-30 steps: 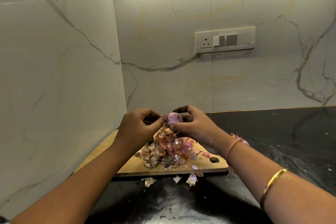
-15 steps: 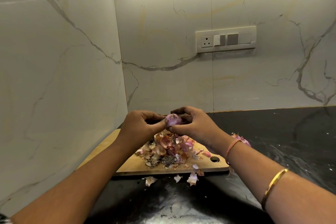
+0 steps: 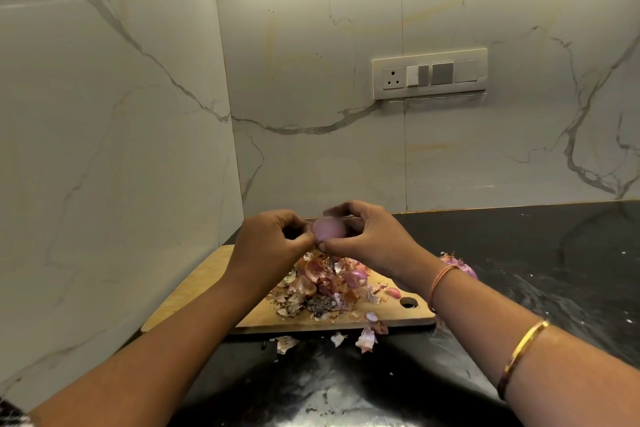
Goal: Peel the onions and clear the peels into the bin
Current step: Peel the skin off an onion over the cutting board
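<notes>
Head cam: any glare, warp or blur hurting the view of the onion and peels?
Head view: strip-light glare streaks the upper marble wall, away from the work; wide-angle bows the wall corner; onion, gripped by left hand and right hand, looks soft; peel pile on the cutting board is evenly lit, readable.

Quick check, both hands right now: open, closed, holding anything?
Left hand: closed, pinching the left edge of the onion.
Right hand: closed, holding the same onion.

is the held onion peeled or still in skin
Peeled where visible: small pink onion between left hand and right hand shows smooth bare flesh; far side hidden.
</notes>
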A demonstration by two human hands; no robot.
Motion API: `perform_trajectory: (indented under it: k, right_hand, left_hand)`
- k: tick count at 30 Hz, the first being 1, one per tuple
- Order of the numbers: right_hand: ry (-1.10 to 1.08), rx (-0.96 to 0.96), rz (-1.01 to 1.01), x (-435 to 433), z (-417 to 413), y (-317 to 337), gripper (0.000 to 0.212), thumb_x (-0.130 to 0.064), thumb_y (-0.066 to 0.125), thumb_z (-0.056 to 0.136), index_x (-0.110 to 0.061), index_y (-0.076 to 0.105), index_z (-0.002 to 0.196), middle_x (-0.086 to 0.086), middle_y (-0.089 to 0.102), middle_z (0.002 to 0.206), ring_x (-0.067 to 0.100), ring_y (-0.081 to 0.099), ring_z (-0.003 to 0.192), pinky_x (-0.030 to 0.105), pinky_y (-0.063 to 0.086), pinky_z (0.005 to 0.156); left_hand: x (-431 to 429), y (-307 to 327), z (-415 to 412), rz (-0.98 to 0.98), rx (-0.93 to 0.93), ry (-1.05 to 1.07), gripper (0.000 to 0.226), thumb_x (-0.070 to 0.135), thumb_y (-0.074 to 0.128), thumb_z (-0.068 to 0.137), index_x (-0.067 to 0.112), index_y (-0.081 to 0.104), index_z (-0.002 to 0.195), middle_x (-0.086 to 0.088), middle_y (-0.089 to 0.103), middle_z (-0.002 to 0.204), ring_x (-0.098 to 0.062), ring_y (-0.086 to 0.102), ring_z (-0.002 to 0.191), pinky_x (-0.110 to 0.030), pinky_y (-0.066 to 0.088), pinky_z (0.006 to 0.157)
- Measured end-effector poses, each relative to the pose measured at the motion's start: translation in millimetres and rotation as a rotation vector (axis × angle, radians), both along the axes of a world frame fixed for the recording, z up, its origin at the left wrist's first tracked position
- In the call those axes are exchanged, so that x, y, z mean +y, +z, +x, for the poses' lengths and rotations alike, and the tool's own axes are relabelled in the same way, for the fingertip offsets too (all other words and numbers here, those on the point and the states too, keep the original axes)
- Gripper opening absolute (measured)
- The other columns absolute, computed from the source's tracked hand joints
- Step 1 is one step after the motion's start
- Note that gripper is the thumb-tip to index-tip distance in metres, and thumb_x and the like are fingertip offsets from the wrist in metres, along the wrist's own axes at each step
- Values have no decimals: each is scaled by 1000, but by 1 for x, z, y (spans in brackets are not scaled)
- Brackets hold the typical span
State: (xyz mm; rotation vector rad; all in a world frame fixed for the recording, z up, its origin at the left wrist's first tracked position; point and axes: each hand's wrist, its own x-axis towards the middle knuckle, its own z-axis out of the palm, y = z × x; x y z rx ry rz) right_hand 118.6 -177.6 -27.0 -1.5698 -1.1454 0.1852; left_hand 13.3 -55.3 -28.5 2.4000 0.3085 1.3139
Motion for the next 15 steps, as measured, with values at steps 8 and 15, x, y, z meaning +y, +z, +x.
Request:
perform_trajectory:
  k: [8,15]
  right_hand:
    - [-18,-67,-5,0,0,-2,41,-7,72,77,-14,59,115,5,69,103,17,67,95,33,56,86]
    - [-48,-159,-15,1,-2,-2,42,-11,74,75,-16,59,114,4,69,102,16,67,92,34,57,84]
  left_hand:
    - [-3,1,-4,-47,27,-76,15,25,70,78,15,73,88,19,61,67,3,61,62,-6,47,59]
    - [-4,1,-2,-59,40,-43,16,23,71,76,13,74,88,17,60,63,7,58,56,-2,42,53]
